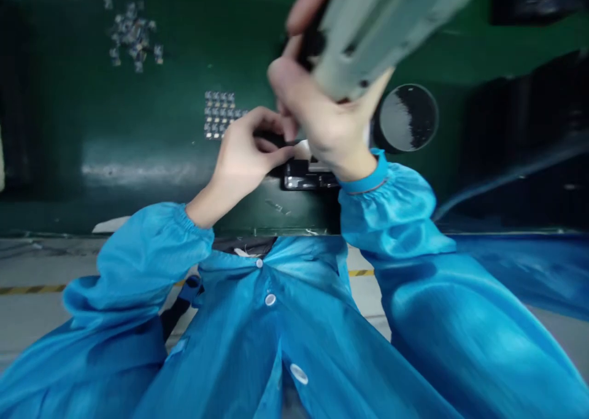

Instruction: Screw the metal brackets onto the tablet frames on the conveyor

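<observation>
Right hand (pixel 329 124): fingers closed around a grey-handled tool (pixel 377 26), held upright over a small black part (pixel 309 175) near the green counter's (pixel 138 161) front edge. Left hand (pixel 248 146): fingers pinched narrow beside the tool tip, apparently steadying; what they hold is unclear.

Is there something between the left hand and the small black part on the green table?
Nothing visible. The left hand already pinches the dark piece above the small black part. The right hand holds a grey tool beside it.
</observation>
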{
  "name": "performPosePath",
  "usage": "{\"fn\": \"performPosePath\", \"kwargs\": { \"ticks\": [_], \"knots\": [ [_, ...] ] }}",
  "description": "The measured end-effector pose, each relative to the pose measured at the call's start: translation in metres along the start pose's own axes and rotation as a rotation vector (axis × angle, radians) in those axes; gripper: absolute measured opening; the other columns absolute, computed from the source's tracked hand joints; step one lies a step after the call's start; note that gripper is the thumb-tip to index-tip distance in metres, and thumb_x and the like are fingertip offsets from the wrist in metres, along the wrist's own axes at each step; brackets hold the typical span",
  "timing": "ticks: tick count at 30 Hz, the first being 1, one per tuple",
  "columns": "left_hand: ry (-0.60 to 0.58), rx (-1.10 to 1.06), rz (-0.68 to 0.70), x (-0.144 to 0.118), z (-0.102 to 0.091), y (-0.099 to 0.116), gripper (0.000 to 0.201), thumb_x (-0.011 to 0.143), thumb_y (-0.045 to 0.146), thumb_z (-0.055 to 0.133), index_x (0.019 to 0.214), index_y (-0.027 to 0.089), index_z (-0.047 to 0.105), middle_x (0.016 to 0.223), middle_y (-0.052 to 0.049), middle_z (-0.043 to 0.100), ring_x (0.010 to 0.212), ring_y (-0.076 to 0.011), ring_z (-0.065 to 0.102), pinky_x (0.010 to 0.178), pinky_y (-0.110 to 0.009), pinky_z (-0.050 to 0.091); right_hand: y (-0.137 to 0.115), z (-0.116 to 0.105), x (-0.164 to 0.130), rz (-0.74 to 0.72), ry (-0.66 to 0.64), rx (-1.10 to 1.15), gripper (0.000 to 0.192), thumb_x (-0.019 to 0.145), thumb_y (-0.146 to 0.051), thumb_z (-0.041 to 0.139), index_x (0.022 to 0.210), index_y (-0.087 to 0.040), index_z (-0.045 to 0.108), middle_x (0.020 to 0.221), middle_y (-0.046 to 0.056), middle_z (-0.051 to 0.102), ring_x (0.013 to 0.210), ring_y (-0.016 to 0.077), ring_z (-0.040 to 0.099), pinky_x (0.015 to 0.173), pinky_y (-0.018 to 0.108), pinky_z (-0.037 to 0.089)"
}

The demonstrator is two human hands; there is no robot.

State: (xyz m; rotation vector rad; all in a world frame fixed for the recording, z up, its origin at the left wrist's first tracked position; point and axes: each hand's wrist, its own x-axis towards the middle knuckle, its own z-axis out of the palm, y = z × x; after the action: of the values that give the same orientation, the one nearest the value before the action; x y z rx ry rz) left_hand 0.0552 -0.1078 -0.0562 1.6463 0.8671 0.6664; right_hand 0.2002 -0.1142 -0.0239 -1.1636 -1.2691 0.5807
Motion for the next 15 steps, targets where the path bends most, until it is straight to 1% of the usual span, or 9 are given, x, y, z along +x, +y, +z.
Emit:
{"fn": "performPosePath", "kwargs": {
  "ticks": [2, 3, 4, 6, 7, 8, 10, 12, 15],
  "knots": [
    [0.012, -0.015, 0.003, -0.001, -0.004, -0.001, 0.025, 0.089, 0.021, 0.094, 0.104, 0.022, 0.074, 0.109, -0.005, 0.083, 0.092, -0.0204, 0.082, 0.081, -0.031, 0.071, -0.004, -0.012, 0.007, -0.176, -0.085, 0.104, 0.066, 0.096, -0.074, 0.069, 0.131, -0.025, 0.042, 0.128, 0.002, 0.07, 0.083, 0.0086, 0.067, 0.063, 0.028, 0.061],
    [0.016, -0.015, -0.006, -0.002, -0.007, -0.002, 0.026, 0.089, 0.022, 0.095, 0.106, 0.023, 0.075, 0.112, -0.005, 0.083, 0.093, -0.0205, 0.082, 0.084, -0.032, 0.071, -0.005, -0.023, 0.01, -0.232, -0.13, 0.152, 0.061, 0.101, -0.068, 0.069, 0.136, -0.027, 0.041, 0.134, 0.001, 0.07, 0.077, 0.0068, 0.064, 0.054, 0.027, 0.054],
    [0.017, -0.005, -0.018, -0.002, -0.01, -0.002, 0.028, 0.088, 0.023, 0.096, 0.108, 0.023, 0.077, 0.115, -0.005, 0.083, 0.094, -0.0208, 0.083, 0.085, -0.033, 0.072, -0.006, -0.037, 0.011, -0.271, -0.126, 0.182, 0.055, 0.104, -0.06, 0.07, 0.139, -0.029, 0.041, 0.132, -0.002, 0.072, 0.07, 0.0053, 0.061, 0.049, 0.026, 0.047],
    [-0.005, 0.027, -0.051, -0.002, -0.017, -0.002, 0.032, 0.087, 0.029, 0.1, 0.112, 0.026, 0.079, 0.124, -0.005, 0.083, 0.094, -0.0221, 0.084, 0.086, -0.035, 0.073, -0.001, -0.073, 0.01, -0.319, 0.04, 0.181, 0.044, 0.107, -0.047, 0.073, 0.137, -0.033, 0.045, 0.108, -0.008, 0.073, 0.055, 0.0036, 0.049, 0.042, 0.023, 0.035],
    [-0.023, 0.043, -0.067, -0.001, -0.02, -0.002, 0.034, 0.087, 0.032, 0.101, 0.113, 0.027, 0.079, 0.127, -0.006, 0.083, 0.094, -0.0229, 0.084, 0.086, -0.037, 0.074, 0.004, -0.093, 0.008, -0.395, 0.214, 0.175, 0.042, 0.103, -0.047, 0.076, 0.132, -0.032, 0.049, 0.096, -0.009, 0.07, 0.048, 0.0027, 0.039, 0.038, 0.021, 0.022],
    [-0.046, 0.057, -0.082, 0.0, -0.022, -0.001, 0.034, 0.087, 0.035, 0.102, 0.113, 0.028, 0.08, 0.129, -0.006, 0.083, 0.095, -0.0237, 0.085, 0.087, -0.038, 0.074, 0.01, -0.112, 0.006, -0.438, 0.314, 0.167, 0.038, 0.101, -0.049, 0.078, 0.125, -0.031, 0.053, 0.087, -0.01, 0.067, 0.044, 0.0014, 0.03, 0.036, 0.021, 0.011],
    [-0.067, 0.08, -0.108, 0.001, -0.026, 0.002, 0.034, 0.086, 0.038, 0.103, 0.11, 0.028, 0.081, 0.127, -0.006, 0.083, 0.096, -0.025, 0.085, 0.088, -0.038, 0.075, 0.026, -0.143, 0.002, -0.471, 0.433, 0.165, 0.036, 0.096, -0.045, 0.083, 0.117, -0.03, 0.057, 0.081, -0.008, 0.064, 0.041, -0.0001, 0.02, 0.035, 0.023, -0.001],
    [-0.061, 0.107, -0.131, 0.002, -0.028, 0.005, 0.034, 0.085, 0.04, 0.104, 0.108, 0.028, 0.082, 0.124, -0.005, 0.084, 0.097, -0.0255, 0.085, 0.086, -0.038, 0.076, 0.039, -0.162, -0.001, -0.471, 0.464, 0.176, 0.037, 0.094, -0.042, 0.084, 0.115, -0.028, 0.057, 0.08, -0.008, 0.063, 0.039, -0.0004, 0.018, 0.035, 0.025, -0.003],
    [-0.044, 0.128, -0.147, 0.001, -0.029, 0.011, 0.033, 0.084, 0.042, 0.105, 0.106, 0.031, 0.083, 0.122, -0.003, 0.083, 0.098, -0.026, 0.084, 0.078, -0.038, 0.076, 0.047, -0.166, -0.004, -0.471, 0.436, 0.185, 0.043, 0.094, -0.044, 0.084, 0.118, -0.026, 0.053, 0.079, -0.008, 0.062, 0.038, 0.0003, 0.022, 0.034, 0.024, 0.001]
  ]
}}
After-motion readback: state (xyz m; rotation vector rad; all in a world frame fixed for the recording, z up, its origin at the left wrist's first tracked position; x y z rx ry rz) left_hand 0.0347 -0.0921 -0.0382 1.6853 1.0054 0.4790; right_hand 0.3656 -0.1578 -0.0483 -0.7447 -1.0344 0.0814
